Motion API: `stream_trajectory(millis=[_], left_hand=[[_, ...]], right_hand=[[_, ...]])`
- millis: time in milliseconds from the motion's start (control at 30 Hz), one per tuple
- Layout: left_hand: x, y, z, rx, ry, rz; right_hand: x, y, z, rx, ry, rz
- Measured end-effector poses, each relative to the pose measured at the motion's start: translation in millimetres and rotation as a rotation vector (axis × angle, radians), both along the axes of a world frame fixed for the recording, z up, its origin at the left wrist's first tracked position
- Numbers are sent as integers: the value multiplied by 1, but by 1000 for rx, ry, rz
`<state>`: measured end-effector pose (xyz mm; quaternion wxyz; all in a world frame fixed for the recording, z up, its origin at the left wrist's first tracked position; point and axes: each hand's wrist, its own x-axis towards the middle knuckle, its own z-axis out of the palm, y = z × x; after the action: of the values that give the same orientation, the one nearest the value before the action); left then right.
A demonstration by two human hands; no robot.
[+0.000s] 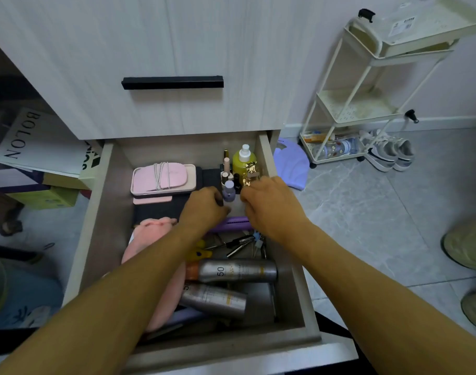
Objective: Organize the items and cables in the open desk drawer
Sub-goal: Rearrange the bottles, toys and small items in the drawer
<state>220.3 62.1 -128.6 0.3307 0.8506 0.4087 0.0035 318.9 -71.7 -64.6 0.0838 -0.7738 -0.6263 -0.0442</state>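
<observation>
At frame center, inside the open drawer [96, 212] beside a pink case [163, 178] at center left, a left hand [204, 205] curls around something dark, flanking a lilac nail-polish bottle [228, 192], while the right hand [269, 204] fingers pinch a gold wrapper [250, 174].

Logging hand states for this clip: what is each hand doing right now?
Left hand: fingers curled beside the lilac bottle; whether it holds anything cannot be told.
Right hand: pinches the gold packet.
</observation>
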Motion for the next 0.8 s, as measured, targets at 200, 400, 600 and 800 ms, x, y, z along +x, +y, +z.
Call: stream_trajectory(millis=[200,400,600,800], left_hand=[[-55,-23,44,210,200,-293],[-121,-45,47,577,117,-497],[-141,-61,48,568,226,-543],[-141,-68,50,527,153,-434]], right_hand=[[-34,-42,7,-190,45,71],[-55,-68,7,-232,-25,79],[-77,-71,10,-376,-110,24],[-93,-54,-8,-583,226,-36]])
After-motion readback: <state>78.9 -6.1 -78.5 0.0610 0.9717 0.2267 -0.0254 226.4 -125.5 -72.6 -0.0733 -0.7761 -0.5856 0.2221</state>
